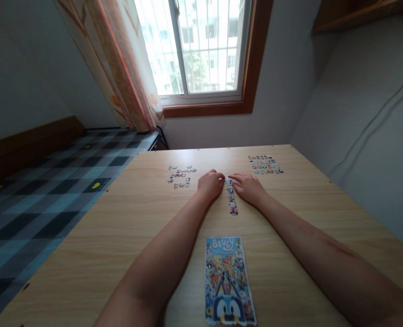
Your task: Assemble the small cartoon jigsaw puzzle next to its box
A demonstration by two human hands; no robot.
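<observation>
A narrow joined strip of jigsaw puzzle lies on the table, running away from me between my hands. Beside its far end on the left is my left hand, fingers curled and pressed together at the tips; whatever they hold, if anything, is too small to make out. My right hand rests on the other side with fingers stretched out, the fingertips touching or very near the strip's far end. Closer to me lies a Bluey picture sheet showing a blue cartoon dog.
Loose puzzle pieces are spread left of my left hand. More pieces sit in rows at the far right. A checked bed stands along the wooden table's left side, with a curtained window beyond.
</observation>
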